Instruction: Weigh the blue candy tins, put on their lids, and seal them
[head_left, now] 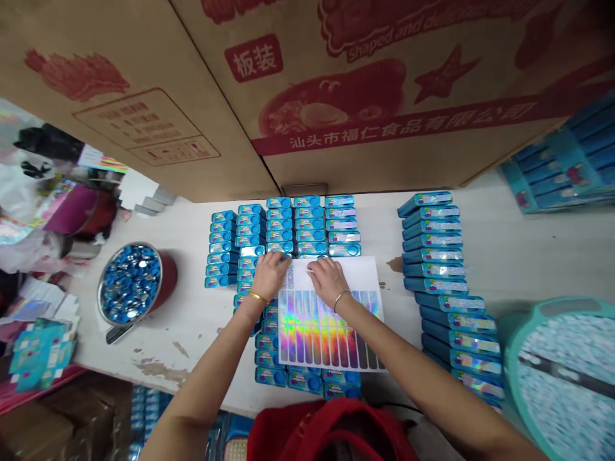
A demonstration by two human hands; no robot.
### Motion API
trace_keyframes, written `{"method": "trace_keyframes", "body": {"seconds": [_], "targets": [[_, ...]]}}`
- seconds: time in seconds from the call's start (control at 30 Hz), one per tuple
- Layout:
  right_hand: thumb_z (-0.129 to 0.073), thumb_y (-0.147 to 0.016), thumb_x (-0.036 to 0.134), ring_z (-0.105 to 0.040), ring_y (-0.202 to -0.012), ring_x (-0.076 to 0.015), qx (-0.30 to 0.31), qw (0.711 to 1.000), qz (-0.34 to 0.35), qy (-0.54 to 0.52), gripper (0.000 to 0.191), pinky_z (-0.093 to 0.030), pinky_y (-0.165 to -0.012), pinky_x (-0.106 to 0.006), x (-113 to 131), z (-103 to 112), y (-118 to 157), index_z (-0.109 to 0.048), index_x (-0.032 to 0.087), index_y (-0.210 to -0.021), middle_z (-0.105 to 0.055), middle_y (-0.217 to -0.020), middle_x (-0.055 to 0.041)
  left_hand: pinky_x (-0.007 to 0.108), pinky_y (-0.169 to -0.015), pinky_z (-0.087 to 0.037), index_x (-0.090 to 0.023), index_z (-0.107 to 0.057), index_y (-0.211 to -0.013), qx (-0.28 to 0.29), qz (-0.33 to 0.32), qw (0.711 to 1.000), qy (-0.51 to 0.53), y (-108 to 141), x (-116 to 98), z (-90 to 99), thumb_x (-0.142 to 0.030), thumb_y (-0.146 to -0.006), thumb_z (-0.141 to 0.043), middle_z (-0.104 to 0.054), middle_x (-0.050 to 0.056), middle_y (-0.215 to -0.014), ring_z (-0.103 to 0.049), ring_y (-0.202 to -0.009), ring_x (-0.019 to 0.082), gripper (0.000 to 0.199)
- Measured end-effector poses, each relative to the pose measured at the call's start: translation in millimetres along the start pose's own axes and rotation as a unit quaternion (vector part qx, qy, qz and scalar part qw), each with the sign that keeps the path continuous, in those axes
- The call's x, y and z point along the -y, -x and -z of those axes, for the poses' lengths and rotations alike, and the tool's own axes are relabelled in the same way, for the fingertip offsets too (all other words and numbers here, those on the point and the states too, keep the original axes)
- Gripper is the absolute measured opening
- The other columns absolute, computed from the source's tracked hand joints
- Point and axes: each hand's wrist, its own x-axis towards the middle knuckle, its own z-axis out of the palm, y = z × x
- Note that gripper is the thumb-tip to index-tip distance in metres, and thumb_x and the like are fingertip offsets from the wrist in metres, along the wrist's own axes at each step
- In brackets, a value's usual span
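Observation:
A white sheet of shiny rainbow sticker strips lies over rows of small blue tins. Its upper part is bare white, apart from one speckled strip near the left edge. My left hand is at the sheet's upper left corner, fingers bent and pinched by that strip's top end. My right hand rests over the sheet's upper middle, thumb and fingertips closed together. What either pinch holds is too small to make out. Blue tins stand in columns beyond and beneath the sheet.
Large cardboard boxes wall off the back. Right of the sheet runs a row of tins with shiny strips. A teal tub stands at the far right, a red pot of blue and silver pieces at the left. Packed blue tins lie back right.

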Motion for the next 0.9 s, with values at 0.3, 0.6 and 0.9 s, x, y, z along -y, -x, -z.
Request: {"method": "trace_keyframes", "body": {"seconds": [0.3,0.6,0.9], "targets": [[-0.045,-0.094,0.025,-0.049,-0.089,-0.0242,-0.013,0.999,-0.027,-0.016,0.018,-0.032,-0.076,-0.036,4.6,-3.2,1.1,-0.062,0.019,-0.093,-0.061,-0.092,-0.0088,0.037,-0.078,-0.039,-0.02,-0.061,-0.095,-0.069,-0.013,0.993,0.097,40.8,-20.4,12.1,-0.02,-0.09,-0.05,-0.067,0.008,-0.102,-0.057,-0.094,0.022,0.013],[-0.037,-0.094,0.048,-0.06,-0.084,-0.0191,-0.099,0.881,-0.116,-0.448,0.037,-0.046,-0.078,-0.033,21.5,25.8,24.9,-0.061,0.02,-0.098,-0.065,-0.09,-0.0062,0.026,-0.07,-0.046,-0.019,-0.054,-0.08,-0.287,0.315,0.746,0.511,19.4,-77.1,62.4,-0.03,-0.078,-0.067,-0.061,0.001,-0.077,-0.058,-0.074,0.013,0.017],[-0.057,-0.081,0.047,-0.044,-0.056,-0.0127,-0.205,0.833,-0.235,-0.457,0.031,-0.039,-0.056,-0.026,-41.8,69.0,31.0,-0.054,0.021,-0.066,-0.049,-0.058,0.0022,0.023,-0.064,-0.045,-0.018,-0.055,-0.07,-0.197,0.321,0.651,0.659,-56.6,-125.0,15.5,-0.032,-0.072,-0.07,-0.056,-0.002,-0.066,-0.054,-0.064,0.01,0.02]]}}
